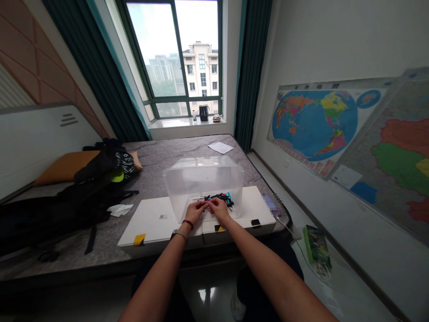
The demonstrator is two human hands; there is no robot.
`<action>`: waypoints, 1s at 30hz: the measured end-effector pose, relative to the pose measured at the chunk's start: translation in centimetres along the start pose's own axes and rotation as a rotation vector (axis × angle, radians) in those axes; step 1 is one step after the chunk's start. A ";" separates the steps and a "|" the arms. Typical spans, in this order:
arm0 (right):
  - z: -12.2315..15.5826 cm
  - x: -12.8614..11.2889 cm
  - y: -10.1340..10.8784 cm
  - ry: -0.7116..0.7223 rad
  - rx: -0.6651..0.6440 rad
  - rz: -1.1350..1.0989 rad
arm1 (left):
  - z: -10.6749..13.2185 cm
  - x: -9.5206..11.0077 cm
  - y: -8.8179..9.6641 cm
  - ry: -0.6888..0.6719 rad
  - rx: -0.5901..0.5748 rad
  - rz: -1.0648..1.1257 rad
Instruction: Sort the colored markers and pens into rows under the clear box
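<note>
My left hand and my right hand meet at the fingertips, both pinched closed. Something small and pinkish shows between them, too little of it to name. Just beyond my fingers lies a loose pile of pens, mostly black, with some teal and red ones. The pile lies at a clear plastic bin, which looks tipped on its side with its opening towards me. Under the bin are two white boxes, a left box and a right box, set side by side. My fingers hide part of the pile.
The boxes stand on a grey bed surface. A black bag and crumpled tissue lie left. A white sheet of paper lies behind the bin. At right, a white cable runs down towards a green box on the floor.
</note>
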State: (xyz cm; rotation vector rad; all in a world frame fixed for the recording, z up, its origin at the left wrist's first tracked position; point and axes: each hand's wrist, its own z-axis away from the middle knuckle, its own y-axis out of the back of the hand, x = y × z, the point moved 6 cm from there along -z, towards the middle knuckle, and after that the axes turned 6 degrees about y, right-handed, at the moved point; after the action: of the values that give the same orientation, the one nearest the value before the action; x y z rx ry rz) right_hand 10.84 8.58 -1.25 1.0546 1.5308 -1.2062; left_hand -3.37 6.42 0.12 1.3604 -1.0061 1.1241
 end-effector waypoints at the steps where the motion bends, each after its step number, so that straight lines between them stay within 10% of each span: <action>1: 0.0 0.1 0.1 -0.007 0.016 -0.022 | 0.0 0.0 0.1 0.009 0.013 0.014; 18: -0.1 0.7 0.2 -0.059 0.053 -0.118 | -0.1 -0.7 1.3 0.076 0.183 0.242; 30: 0.0 0.6 0.2 -0.057 0.041 -0.094 | 0.6 -0.1 1.5 -0.033 0.286 0.015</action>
State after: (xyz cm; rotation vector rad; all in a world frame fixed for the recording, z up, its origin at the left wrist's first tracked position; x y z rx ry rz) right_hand 10.89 8.70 -1.86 0.9759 1.5319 -1.3268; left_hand -4.79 5.73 0.27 1.6046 -0.9039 1.2974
